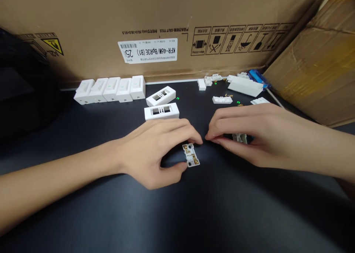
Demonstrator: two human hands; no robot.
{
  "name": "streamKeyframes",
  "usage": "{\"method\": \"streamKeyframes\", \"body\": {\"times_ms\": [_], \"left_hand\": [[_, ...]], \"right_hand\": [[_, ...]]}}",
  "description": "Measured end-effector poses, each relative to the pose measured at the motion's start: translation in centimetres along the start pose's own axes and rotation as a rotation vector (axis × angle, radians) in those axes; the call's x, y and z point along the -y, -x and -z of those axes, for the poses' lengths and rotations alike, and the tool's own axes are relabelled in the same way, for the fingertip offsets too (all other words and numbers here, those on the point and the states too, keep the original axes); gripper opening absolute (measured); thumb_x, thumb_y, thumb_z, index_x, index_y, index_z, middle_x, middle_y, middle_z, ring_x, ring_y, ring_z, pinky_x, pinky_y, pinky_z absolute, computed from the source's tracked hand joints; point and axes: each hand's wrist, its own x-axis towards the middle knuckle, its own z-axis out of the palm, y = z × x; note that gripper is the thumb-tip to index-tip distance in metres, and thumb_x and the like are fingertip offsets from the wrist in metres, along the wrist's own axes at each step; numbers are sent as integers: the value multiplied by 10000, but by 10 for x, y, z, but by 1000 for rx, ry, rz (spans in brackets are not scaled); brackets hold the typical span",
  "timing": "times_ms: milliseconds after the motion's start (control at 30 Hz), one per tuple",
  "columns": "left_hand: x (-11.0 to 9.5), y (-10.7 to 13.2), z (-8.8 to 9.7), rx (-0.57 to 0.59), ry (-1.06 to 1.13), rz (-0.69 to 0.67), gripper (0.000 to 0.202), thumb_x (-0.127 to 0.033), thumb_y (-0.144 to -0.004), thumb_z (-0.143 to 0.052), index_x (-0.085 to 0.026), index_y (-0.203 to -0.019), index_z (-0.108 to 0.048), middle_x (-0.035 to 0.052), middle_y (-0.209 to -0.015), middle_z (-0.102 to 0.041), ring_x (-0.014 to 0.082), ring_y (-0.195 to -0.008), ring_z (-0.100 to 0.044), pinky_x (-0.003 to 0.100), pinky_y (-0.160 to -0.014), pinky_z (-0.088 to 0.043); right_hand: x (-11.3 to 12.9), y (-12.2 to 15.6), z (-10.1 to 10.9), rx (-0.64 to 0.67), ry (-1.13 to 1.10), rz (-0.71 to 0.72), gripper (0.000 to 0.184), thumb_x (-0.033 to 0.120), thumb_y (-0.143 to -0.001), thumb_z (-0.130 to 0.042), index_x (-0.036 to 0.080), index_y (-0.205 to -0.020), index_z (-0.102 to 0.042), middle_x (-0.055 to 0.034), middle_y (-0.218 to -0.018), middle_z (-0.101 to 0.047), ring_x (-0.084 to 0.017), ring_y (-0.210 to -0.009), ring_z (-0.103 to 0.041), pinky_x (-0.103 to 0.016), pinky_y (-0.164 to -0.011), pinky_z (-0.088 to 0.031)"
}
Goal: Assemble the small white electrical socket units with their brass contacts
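Note:
My left hand [155, 149] rests on the dark table [194, 216] with thumb and fingers pinched around a small white insert with brass contacts [190, 155]. My right hand [249, 134] lies just to its right, fingers curled and pressed together, fingertips nearly meeting the left hand's. A small white part [240, 137] shows under its fingers; whether the hand grips it I cannot tell for sure. Two white housings with rectangular openings [161, 111] lie just beyond my left hand.
A row of several white switch bodies [111, 89] stands at the back left. Loose white parts [222, 99], a white cover [245, 86] and a blue item [257, 77] lie back right. Large cardboard boxes [177, 24] wall the back and right side.

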Motion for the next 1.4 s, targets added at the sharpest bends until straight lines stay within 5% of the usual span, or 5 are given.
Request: {"method": "streamKeyframes", "body": {"times_ms": [400,633,1033,1200,1400], "left_hand": [[3,-1,-3,-31,21,-52,276,-295,-946,-768,-185,-1178,-668,2,-932,-720,140,-761,-657,258,-704,-508],[6,-1,-3,-64,75,-92,452,-512,-954,-843,-179,-1192,-651,-4,-943,-735,109,-719,-641,224,-663,-514],[5,-2,-7,-427,56,-108,67,-229,-1038,-758,-187,-1022,-709,40,-930,-781,132,-769,-727,238,-714,-599],[2,-3,-5,-487,40,-145,35,-147,-1013,-771,-178,-1015,-754,38,-937,-823,137,-837,-773,232,-802,-631],[1,-3,-6,-514,33,-116,42,-158,-1011,-761,-200,-1006,-761,26,-927,-830,132,-769,-762,222,-681,-621]], "right_hand": [[2,0,3,-48,55,-46,182,135,-946,-591,198,-890,-753,-19,-822,-727,-149,-701,-640,-273,-656,-446],[12,-6,1,-90,-29,-179,149,167,-888,-615,220,-871,-753,11,-762,-755,-142,-653,-647,-277,-620,-455],[29,-22,-19,-312,-699,-439,95,213,-790,-893,223,-833,-810,2,-779,-814,-162,-694,-744,-242,-627,-601],[27,-21,-17,-303,-682,-447,113,238,-781,-921,231,-857,-837,-11,-798,-822,-171,-696,-744,-245,-618,-604],[24,-17,-12,-251,-559,-408,103,297,-833,-892,240,-907,-849,-15,-826,-829,-175,-696,-739,-259,-635,-608]]}}
